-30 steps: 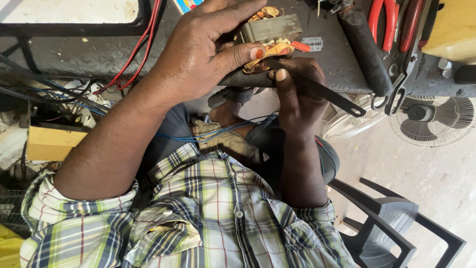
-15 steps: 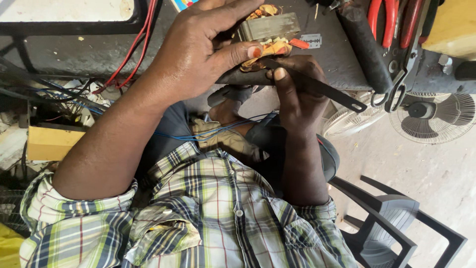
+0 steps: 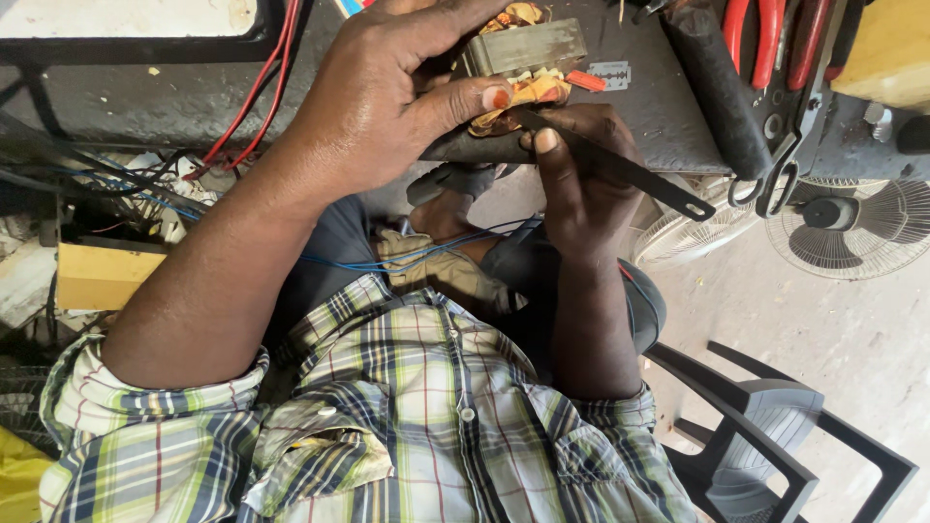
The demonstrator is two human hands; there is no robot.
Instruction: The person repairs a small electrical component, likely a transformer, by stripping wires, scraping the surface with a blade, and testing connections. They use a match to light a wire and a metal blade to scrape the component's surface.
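My left hand [image 3: 387,92] grips a small transformer [image 3: 523,46], a grey metal block with yellow-orange paper-wrapped windings, at the edge of the dark workbench [image 3: 639,116]. My right hand [image 3: 581,174] is closed around a flat dark metal strip [image 3: 639,172], whose near end sits against the winding under the block. The strip's far end, with a small hole, sticks out to the right past my fingers.
On the bench lie a razor blade [image 3: 610,74], a black tool handle [image 3: 722,87], red-handled pliers [image 3: 765,34] and scissors [image 3: 775,184]. Red wires [image 3: 262,87] hang at left. Two fans [image 3: 852,228] stand on the floor, a black plastic chair [image 3: 775,446] beside me.
Both hands hold almost the same pose; the transformer and strip have barely shifted.
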